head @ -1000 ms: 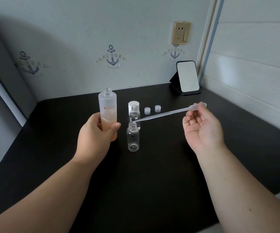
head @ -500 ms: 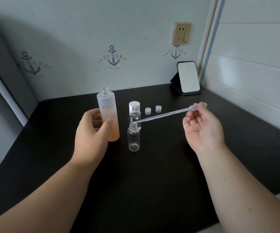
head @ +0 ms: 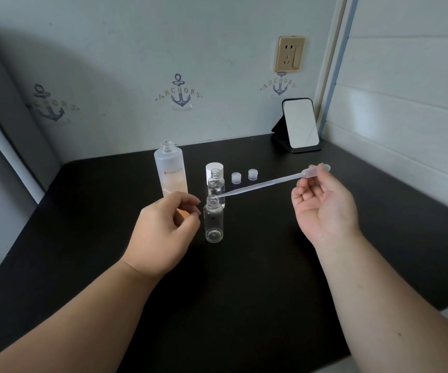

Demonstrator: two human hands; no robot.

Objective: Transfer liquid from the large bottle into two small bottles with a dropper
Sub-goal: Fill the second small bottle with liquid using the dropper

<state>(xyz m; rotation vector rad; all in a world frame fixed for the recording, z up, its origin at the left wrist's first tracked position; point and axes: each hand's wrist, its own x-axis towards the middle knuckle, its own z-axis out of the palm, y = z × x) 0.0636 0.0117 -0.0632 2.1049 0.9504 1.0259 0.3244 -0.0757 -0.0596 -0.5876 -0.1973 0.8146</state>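
A frosted large bottle (head: 171, 170), uncapped and upright on the black table (head: 88, 211), is seen just behind the left hand (head: 163, 232); pale orange liquid fills its lower part. The left hand is held loosely curled just in front of that bottle, and nothing is gripped by it; whether the fingertips touch the bottle cannot be told. Just to the right of the left hand, a clear small bottle (head: 213, 220) stands open on the table. A second small bottle (head: 216, 185), holding some clear liquid, is placed just behind the first, and a white cap (head: 214, 168) is seen behind that. Two small translucent caps (head: 244, 175) lie between the hands, farther back. A plastic dropper (head: 266, 182) is pinched at its bulb by the thumb and fingers of the right hand (head: 322, 208), palm turned up; its tip is held at the mouth of the nearer small bottle. Well behind the right hand, a small standing mirror (head: 299, 126) is set against the wall.
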